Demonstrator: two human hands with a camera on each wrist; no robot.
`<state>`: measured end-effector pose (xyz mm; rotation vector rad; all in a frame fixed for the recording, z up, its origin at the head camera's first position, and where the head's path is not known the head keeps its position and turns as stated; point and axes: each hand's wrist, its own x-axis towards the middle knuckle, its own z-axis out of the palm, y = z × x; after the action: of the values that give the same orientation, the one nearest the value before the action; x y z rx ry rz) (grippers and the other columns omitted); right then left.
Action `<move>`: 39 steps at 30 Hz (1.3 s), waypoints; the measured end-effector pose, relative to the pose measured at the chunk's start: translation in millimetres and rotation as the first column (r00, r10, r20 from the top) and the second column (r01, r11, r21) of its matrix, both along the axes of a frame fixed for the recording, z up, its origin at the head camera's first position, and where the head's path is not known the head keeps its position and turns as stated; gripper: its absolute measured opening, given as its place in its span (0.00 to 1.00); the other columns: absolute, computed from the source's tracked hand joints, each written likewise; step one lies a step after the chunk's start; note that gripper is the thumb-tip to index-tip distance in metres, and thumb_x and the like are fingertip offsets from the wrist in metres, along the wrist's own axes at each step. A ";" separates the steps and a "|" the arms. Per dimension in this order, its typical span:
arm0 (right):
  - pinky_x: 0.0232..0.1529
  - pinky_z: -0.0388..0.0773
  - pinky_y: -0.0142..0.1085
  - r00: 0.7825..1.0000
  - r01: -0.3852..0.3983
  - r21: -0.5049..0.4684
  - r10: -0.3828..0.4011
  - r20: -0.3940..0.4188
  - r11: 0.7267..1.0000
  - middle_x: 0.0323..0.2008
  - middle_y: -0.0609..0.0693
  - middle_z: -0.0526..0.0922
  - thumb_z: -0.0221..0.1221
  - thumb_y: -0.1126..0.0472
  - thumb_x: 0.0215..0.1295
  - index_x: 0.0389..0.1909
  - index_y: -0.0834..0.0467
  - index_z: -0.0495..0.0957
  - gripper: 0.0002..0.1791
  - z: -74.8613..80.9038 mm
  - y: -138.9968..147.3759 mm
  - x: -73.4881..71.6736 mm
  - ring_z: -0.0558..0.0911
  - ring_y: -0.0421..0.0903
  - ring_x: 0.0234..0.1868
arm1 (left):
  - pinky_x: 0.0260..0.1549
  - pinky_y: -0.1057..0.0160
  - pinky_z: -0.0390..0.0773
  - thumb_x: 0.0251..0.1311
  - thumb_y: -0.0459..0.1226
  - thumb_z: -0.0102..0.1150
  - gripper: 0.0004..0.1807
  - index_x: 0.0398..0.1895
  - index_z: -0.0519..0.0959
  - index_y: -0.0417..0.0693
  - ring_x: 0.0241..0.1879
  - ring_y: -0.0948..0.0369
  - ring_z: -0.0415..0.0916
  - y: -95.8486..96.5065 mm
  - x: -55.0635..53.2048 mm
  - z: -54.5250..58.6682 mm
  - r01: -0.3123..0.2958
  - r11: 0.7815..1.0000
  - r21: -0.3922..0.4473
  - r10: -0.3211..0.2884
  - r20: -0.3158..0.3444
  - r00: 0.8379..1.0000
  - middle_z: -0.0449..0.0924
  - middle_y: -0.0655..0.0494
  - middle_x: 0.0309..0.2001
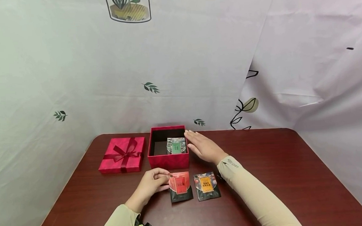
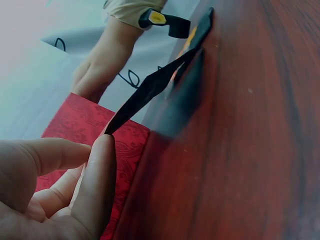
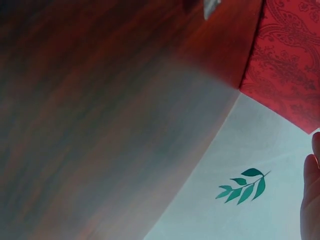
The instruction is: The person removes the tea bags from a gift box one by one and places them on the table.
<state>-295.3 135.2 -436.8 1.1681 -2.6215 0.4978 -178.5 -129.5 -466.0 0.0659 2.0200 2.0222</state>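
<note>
Between thumb and fingers my left hand (image 1: 151,185) pinches a red and black sachet (image 1: 180,187) by its left edge, in front of the box. In the left wrist view that sachet (image 2: 150,87) shows edge-on, raised off the table. My right hand (image 1: 205,147) rests with straight fingers against the right rim of the open red gift box (image 1: 168,162). Inside the box, on its right side, stands a green-labelled sachet (image 1: 176,146). A sachet with an orange label (image 1: 207,186) lies on the table, right of the pinched one.
The red box lid (image 1: 122,155) with a dark red ribbon bow lies left of the box. All of it stands on a dark reddish wooden table (image 1: 262,163). A pale patterned cloth (image 1: 196,58) hangs behind the table's far edge.
</note>
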 end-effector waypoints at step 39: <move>0.76 0.56 0.47 0.999 -0.024 -0.029 0.023 -0.024 0.999 0.75 0.58 0.63 0.49 0.54 0.80 0.74 0.65 0.64 0.29 -3.0 1.0 -1.8 0.62 0.56 0.76 | 0.29 0.60 0.86 0.66 0.28 0.59 0.05 0.39 0.80 0.31 0.28 0.59 0.84 4.0 2.7 -6.8 0.032 0.969 -0.246 -0.057 -0.091 0.994 0.83 0.50 0.29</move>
<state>-297.1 136.3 -439.8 1.1896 -2.5747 0.5218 -175.9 -125.5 -472.9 0.1609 2.2910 1.7595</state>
